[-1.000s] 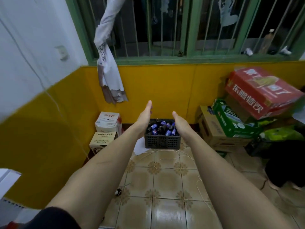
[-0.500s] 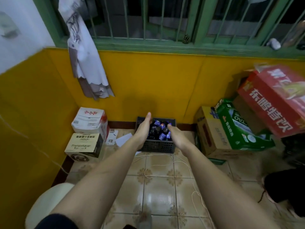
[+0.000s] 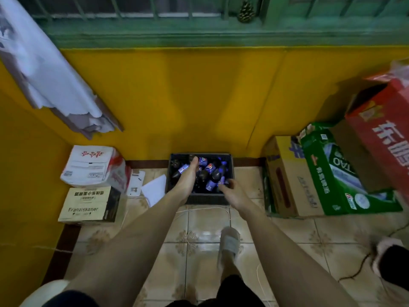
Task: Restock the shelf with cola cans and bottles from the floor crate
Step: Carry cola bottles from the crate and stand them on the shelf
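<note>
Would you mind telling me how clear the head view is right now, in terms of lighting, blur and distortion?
In the head view the light is dim and warm; the red carton at the right edge and the hanging white cloth are smeared by motion blur; the wide lens bows the green window sill; ceiling light glares off the floor tiles; the crate and both hands stay fairly sharp.
</note>
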`<state>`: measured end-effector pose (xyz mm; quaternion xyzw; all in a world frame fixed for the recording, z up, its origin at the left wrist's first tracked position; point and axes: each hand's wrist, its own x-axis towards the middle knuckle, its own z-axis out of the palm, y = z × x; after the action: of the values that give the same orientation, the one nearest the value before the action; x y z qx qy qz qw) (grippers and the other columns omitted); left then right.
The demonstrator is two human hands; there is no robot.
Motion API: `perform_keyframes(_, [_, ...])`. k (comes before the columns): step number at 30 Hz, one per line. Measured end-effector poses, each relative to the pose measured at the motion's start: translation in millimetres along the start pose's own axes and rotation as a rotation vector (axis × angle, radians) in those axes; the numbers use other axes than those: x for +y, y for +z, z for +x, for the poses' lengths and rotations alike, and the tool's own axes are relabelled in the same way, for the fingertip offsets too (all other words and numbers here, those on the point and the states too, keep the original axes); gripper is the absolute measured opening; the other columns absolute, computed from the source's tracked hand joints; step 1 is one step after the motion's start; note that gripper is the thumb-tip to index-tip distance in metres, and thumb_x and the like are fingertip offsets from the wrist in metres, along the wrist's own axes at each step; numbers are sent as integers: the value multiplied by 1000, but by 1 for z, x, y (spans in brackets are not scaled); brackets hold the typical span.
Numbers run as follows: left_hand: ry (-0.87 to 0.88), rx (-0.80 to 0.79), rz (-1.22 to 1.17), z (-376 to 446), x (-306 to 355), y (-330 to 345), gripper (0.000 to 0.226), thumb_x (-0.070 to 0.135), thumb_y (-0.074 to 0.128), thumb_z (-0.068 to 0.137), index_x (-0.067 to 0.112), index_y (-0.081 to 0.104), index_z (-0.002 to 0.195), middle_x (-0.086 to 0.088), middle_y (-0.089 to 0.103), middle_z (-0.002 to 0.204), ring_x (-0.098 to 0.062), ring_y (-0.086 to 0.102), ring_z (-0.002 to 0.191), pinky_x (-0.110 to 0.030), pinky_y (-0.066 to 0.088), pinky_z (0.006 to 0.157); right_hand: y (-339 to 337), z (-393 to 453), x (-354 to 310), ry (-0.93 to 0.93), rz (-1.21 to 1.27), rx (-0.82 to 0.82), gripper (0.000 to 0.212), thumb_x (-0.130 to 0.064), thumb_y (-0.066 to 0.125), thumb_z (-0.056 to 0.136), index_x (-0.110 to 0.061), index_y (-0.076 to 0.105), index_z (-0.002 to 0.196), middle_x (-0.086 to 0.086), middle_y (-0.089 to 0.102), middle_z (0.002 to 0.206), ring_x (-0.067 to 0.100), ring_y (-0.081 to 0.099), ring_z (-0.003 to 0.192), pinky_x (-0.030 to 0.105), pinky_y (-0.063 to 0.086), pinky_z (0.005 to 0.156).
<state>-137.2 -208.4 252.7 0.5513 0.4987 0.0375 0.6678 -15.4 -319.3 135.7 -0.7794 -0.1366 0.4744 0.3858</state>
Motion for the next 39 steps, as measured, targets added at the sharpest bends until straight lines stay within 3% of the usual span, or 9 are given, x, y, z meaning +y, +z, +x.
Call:
perform_keyframes(6, [-186,49,-18,125,-8,36,57,53,31,105,21,41,150,-2,40,155,-24,35,143,-37,28,107,-39,71,-2,154,94,-58,47,-29,68,92,-11,51,132,5,62,118,24,61,109,33,50,88])
perform_keyframes(13, [-277,96,144,278,-97,46,38,13,60,98,2,55,135,-14,62,121,-17,58,97,-19,45,77,-42,208,63,345,136,-64,29,-19,69,92,-13,55,117,9,61,105,23,60,90,29,45,77])
perform_keyframes(17, [-293,77,298,371,-164,42,47,11,76,82,3,60,126,-11,64,103,-33,63,108,-37,50,94,-12,295,116,296,101,12,14,-10,68,90,-14,58,99,6,61,88,18,57,79,23,45,70])
perform_keyframes(19, [-228,93,452,423,-195,37,41,17,76,81,11,62,118,-11,66,105,-34,65,104,-42,53,90,7,343,137,213,100,135,19,-11,70,89,-12,55,102,4,60,84,17,56,78,18,43,63])
perform_keyframes(22, [-45,182,686,497,-221,39,49,43,74,75,19,60,116,-18,62,114,-37,62,104,-46,53,88,37,408,167,91,145,191,35,-12,76,87,-15,48,108,-5,60,89,19,59,91,26,46,78])
perform_keyframes(25, [21,112,822,548,-237,47,73,40,80,78,14,50,139,-17,54,137,-36,50,127,-46,44,104,70,452,197,44,181,180,53,-17,85,77,-15,50,117,4,65,114,21,62,107,28,52,92])
perform_keyframes(30, [21,-32,839,583,-261,46,64,37,78,79,16,54,134,-6,65,128,-24,59,118,-36,48,98,97,465,222,-35,187,305,79,-49,85,61,-21,54,127,6,58,126,21,59,116,46,53,97])
perform_keyframes(35, [15,-38,769,586,-261,45,54,32,80,78,13,58,124,0,63,108,-14,56,96,-28,45,82,100,455,215,-50,209,328,71,-41,88,64,-26,54,124,-1,62,120,16,62,113,43,54,97])
perform_keyframes(39, [-38,-1,668,573,-261,38,60,31,84,72,16,60,125,-1,68,115,-20,63,105,-38,53,92,96,442,204,-69,172,242,71,-15,91,68,-26,48,124,-19,65,108,6,65,105,30,55,94])
